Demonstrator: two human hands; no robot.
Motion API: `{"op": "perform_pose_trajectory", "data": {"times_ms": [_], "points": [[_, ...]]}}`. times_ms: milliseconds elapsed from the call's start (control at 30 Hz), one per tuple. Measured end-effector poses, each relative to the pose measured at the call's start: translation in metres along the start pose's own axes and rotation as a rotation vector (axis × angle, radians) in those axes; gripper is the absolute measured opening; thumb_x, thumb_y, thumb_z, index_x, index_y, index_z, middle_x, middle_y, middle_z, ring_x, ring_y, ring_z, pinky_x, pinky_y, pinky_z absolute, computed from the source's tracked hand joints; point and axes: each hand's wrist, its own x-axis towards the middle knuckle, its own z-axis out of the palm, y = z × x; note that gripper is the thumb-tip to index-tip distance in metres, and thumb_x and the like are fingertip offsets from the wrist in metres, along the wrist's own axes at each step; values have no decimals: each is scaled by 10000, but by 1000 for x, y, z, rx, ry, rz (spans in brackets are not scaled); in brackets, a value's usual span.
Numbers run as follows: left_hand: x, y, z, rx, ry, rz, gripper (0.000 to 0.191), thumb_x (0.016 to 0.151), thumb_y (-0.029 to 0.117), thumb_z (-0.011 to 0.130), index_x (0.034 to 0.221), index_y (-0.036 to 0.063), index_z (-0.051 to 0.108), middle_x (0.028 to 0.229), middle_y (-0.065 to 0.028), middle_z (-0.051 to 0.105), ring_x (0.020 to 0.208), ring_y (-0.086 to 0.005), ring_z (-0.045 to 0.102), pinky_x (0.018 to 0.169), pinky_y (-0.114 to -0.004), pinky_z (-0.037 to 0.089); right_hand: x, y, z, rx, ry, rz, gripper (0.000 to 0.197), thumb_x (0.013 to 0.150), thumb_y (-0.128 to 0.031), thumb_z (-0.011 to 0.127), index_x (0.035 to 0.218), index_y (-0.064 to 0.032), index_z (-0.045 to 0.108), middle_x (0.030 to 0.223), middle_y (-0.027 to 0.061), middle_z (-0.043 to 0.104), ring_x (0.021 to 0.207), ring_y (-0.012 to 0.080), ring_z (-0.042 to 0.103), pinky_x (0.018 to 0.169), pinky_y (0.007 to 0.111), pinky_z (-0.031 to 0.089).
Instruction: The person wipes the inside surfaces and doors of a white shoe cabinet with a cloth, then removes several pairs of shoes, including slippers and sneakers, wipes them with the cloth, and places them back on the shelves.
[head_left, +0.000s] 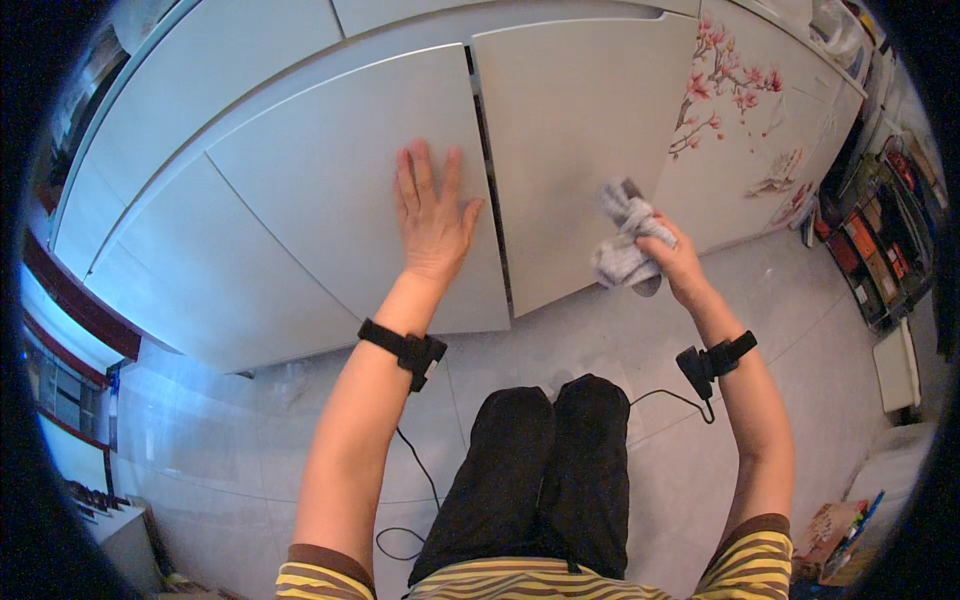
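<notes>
Two pale cabinet doors fill the space before me, the left door (322, 150) and the right door (570, 112). A dark gap separates their edges, and the two do not sit flush. My left hand (433, 214) lies palm-down against the left door near that gap, holding nothing, its thumb spread from the fingers. A crumpled grey-white cloth (626, 262), perhaps a sock or rag, is bunched in my right hand (675, 259). That hand is in front of the lower right part of the right door. Whether the cloth touches the door I cannot tell.
A panel with pink flower decoration (739, 97) continues the cabinet on the right. Beyond it stands a dark rack (874, 255) of assorted items. Grey floor tiles (675, 465) surround my knees. A black cable (409, 450) trails beside my left leg. Black straps circle both wrists.
</notes>
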Motion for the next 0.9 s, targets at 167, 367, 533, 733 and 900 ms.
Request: {"op": "perform_pose_trajectory", "data": {"times_ms": [167,367,533,733,900], "points": [[13,-10,4,73,-80,-15,840,698,228,690,1379,167,202,1439,-185,30,1319,-380,47,1048,-485,152,2,-45,15,614,-98,187,431,760,-126,544,1152,11,428,1045,131,548,920,215,569,809,331,475],[30,-8,1,148,-197,-31,835,691,201,687,1375,175,210,1441,-160,47,1324,-353,53,1052,-490,139,4,-52,30,589,-23,154,420,732,-76,545,1124,9,420,989,131,546,866,212,575,761,337,496],[27,-7,5,255,-120,178,745,734,191,626,1369,174,236,1453,-82,83,1340,-269,63,1058,-496,102,-4,-54,43,478,72,143,412,689,-59,572,1073,-9,430,907,100,531,786,183,562,689,317,502],[34,-7,7,453,-373,474,659,810,258,520,1382,159,208,1466,-14,77,1352,-180,39,1069,-487,54,-8,-49,37,453,48,157,451,678,-55,572,1099,-9,417,924,94,522,802,186,551,716,320,490],[54,-23,9,436,-436,476,737,775,380,557,1386,192,189,1460,50,63,1346,-153,38,1094,-436,49,-2,-52,41,404,74,145,500,677,-68,578,1136,1,392,964,110,509,839,197,541,737,317,484]]}}
